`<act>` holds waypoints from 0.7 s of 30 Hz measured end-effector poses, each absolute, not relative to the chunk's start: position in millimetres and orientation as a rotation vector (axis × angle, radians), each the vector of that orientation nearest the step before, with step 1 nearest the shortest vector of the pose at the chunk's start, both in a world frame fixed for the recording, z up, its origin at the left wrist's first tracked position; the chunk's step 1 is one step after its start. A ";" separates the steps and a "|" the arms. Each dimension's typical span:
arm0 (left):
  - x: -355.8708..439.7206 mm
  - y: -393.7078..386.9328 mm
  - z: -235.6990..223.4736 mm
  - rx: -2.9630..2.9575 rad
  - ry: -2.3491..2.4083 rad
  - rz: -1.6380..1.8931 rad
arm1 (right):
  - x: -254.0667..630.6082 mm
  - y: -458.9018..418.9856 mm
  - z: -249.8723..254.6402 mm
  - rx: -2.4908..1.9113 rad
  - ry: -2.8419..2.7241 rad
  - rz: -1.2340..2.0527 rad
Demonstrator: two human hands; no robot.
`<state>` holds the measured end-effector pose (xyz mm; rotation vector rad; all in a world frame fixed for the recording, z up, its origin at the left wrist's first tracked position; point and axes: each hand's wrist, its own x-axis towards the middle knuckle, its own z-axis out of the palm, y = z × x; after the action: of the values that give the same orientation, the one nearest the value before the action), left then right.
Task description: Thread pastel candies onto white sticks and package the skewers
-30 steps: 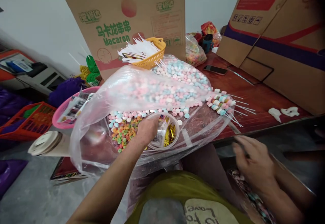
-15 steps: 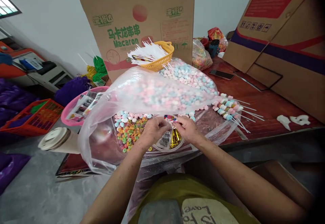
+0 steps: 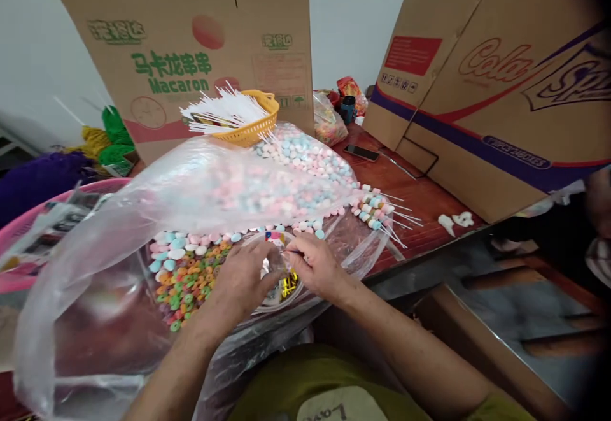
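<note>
Both my hands meet above a round clear plastic tub (image 3: 300, 292) at the near edge of the table. My right hand (image 3: 317, 267) pinches a small clear plastic bag with a colourful printed top (image 3: 275, 237). From the other side, my left hand (image 3: 241, 281) has fingers and thumb closed about the same bag, its fingertips partly hidden. Inside the tub lie gold twist ties (image 3: 289, 286). Left of my left hand spreads a pile of coloured ring candies (image 3: 191, 284), bordered by pastel candies (image 3: 176, 246). Skewered candies (image 3: 375, 207) on white sticks lie to the right.
A large plastic bag of pastel candies (image 3: 267, 179) covers the middle of the table. Behind it stand a yellow basket of white sticks (image 3: 252, 125) and a macaron carton (image 3: 167, 26). A cola carton (image 3: 477, 109), a phone (image 3: 361, 153) and a pink basket (image 3: 14, 236) flank it.
My right hand came up from below the table's right edge to the tub and joined my left hand at the small bag. The camera view has swung to the right.
</note>
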<state>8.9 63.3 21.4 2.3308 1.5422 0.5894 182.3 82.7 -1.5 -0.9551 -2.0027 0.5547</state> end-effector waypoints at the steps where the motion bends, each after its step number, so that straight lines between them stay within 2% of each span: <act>1: 13.5 60.5 20.8 2.311 1.529 0.636 | 186.7 80.2 0.6 -0.923 -2.038 0.444; 4: 25.1 54.6 19.8 2.201 1.322 0.744 | 203.0 74.7 4.5 -0.888 -2.097 0.201; 6: 30.5 53.0 20.2 2.171 1.191 0.731 | 213.0 72.5 4.9 -0.909 -2.087 0.206; 14: 40.3 56.1 16.1 2.131 1.197 0.632 | 230.5 67.5 8.3 -0.962 -1.899 0.922; 21: 45.9 56.7 8.1 2.005 1.260 0.799 | 224.1 63.1 -4.4 -1.054 -1.827 0.644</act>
<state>45.9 56.7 8.1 2.0049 1.2601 0.7989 224.1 63.1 -4.4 -1.0540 -1.8266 0.6437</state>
